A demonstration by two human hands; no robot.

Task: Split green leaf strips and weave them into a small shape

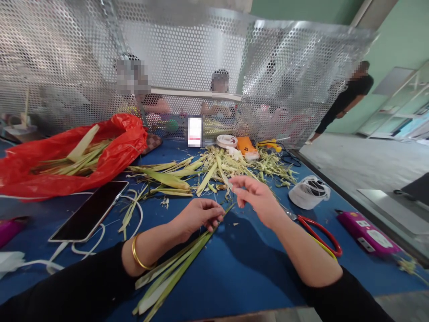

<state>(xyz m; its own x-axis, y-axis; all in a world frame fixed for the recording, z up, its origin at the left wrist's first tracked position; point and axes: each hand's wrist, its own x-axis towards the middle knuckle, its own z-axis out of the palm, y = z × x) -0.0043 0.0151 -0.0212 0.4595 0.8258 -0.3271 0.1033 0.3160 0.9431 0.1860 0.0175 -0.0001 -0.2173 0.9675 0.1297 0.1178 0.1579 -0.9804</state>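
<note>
My left hand (205, 213), with a gold bangle at its wrist, is closed in a pinch on the tip end of a bundle of long green corn husk strips (181, 264). The strips fan out under my forearm towards the table's near edge. My right hand (252, 197) hovers just to the right, its fingers loosely curved and thumb apart, with nothing clear between them. Beyond both hands lie a heap of shredded husk scraps (231, 163) and some wider green husk leaves (164, 178). Red-handled scissors (323, 232) lie partly behind my right forearm.
A red plastic bag (134, 138) of husks and a tablet (89, 212) with white cables are at left. White twine (308, 192), a purple box (367, 232), a tape roll (227, 141) and a lit phone (195, 131) are around. People sit beyond the perforated screen (181, 49); another stands right.
</note>
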